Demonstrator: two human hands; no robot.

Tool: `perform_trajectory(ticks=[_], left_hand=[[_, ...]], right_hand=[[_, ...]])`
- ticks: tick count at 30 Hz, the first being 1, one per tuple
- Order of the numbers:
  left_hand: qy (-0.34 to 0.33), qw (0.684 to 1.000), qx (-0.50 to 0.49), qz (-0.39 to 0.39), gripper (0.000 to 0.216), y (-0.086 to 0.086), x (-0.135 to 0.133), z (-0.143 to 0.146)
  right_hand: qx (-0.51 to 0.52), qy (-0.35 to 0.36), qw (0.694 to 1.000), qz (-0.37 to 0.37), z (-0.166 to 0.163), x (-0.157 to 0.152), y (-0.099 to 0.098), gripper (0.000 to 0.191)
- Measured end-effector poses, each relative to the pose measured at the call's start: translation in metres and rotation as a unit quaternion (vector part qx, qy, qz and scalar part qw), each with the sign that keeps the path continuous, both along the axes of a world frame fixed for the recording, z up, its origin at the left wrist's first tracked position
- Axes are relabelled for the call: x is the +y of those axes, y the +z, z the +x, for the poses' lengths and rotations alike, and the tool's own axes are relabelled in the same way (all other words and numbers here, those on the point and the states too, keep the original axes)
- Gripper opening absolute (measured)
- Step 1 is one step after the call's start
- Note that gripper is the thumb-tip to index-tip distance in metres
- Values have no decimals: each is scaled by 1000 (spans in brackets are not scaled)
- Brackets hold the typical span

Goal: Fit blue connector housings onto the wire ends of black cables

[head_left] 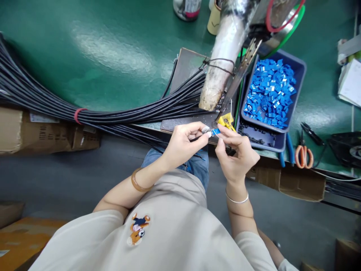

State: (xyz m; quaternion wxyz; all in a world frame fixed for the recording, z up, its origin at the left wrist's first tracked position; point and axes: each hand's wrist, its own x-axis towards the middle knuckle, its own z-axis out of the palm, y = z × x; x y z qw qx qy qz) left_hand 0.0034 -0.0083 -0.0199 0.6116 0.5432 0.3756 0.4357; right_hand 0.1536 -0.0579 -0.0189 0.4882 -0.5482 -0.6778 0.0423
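A small blue connector [216, 131] is between the fingertips of my two hands, above the front edge of a dark board [180, 122]. My left hand [184, 143] pinches its left end, with whitish covers on the fingertips. My right hand [236, 150] has thumb and index finger close together at its right side, pinching a thin pale strand [216, 134] that crosses the connector. Just behind my right fingers is a yellow piece [226, 121]. The finger contact points are too small to make out fully.
A bundle of black cables [113, 117] with a red tie [79, 114] runs in from the left. A wrapped tube [222, 64] hangs over the board. Right of it, a grey bin [300, 71] holds many blue connectors [269, 92]; orange-handled scissors [304, 156] lie near the edge.
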Motion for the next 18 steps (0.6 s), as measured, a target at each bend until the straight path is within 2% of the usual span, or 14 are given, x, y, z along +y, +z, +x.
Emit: perform_trajectory(ticks=[7, 12, 18], left_hand=[[7, 999, -28, -31, 12, 5, 10, 2], [-26, 996, -49, -73, 17, 12, 17, -1], [-36, 996, -37, -75, 20, 13, 17, -2]], right_hand=[[41, 4, 998, -46, 0, 6, 9, 16], [92, 11, 993, -73, 1, 9, 11, 15], [115, 27, 990, -83, 4, 9, 12, 15]])
